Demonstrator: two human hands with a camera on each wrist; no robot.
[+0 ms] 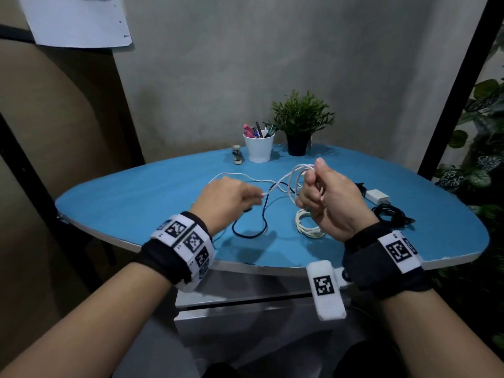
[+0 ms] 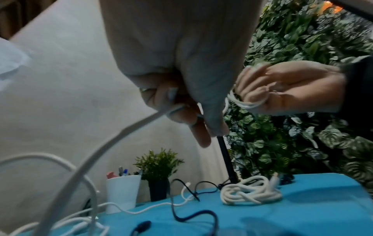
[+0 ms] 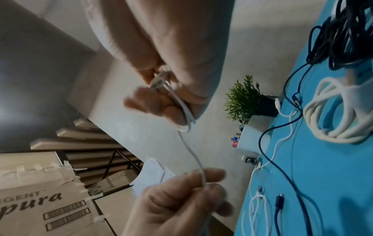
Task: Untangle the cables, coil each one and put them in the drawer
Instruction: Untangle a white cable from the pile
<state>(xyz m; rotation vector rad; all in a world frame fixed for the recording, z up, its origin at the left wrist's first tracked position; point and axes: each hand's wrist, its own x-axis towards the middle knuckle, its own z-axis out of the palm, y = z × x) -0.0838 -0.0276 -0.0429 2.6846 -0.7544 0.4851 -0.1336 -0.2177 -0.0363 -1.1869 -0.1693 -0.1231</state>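
Right hand [image 1: 328, 199] fingers clench loops of thin white cable [image 1: 296, 173]; left hand [image 1: 226, 200] fingers apparently pinch its free run.

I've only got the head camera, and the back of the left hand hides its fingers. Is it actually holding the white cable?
Observer: Yes. In the right wrist view the left hand pinches the thin white cable between thumb and forefinger.
Operator: And the right hand's palm side?
Observer: The left wrist view shows the right hand with loops of that cable wound around its fingers.
Operator: Is the coil on the table secured?
Observer: From the left wrist view, the thick white coil lies on the blue table, and one turn seems wrapped across its bundle.
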